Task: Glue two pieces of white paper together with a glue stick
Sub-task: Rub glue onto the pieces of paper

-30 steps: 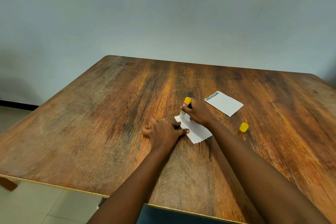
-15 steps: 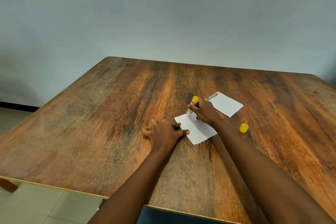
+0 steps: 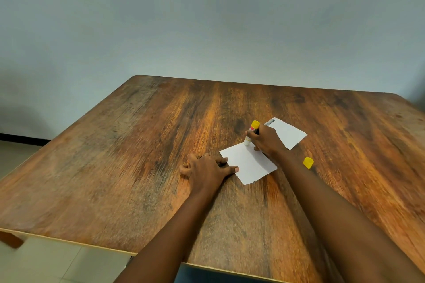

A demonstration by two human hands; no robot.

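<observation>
— What can't you make out around your right hand (image 3: 266, 139)?
— Your grip hides the middle of the glue stick (image 3: 251, 133). Its label is blurred, and its lower tip smears into the near paper (image 3: 249, 163), so contact is unclear.
— And the far paper (image 3: 288, 132)?
— Your hand covers its near corner. The dark print (image 3: 269, 122) at its far corner is too small to read.
— Anything cut off?
— Your forearms (image 3: 174, 232) and the table (image 3: 138, 167) run off the bottom edge; the table also leaves at the right.

Worn, dark-grained wooden table (image 3: 161, 145) lies beneath and all around your grip. Beyond it rises a plain pale wall (image 3: 207, 18). Far to its left: dark skirting (image 3: 23, 136), light tiled floor (image 3: 46, 264).
</observation>
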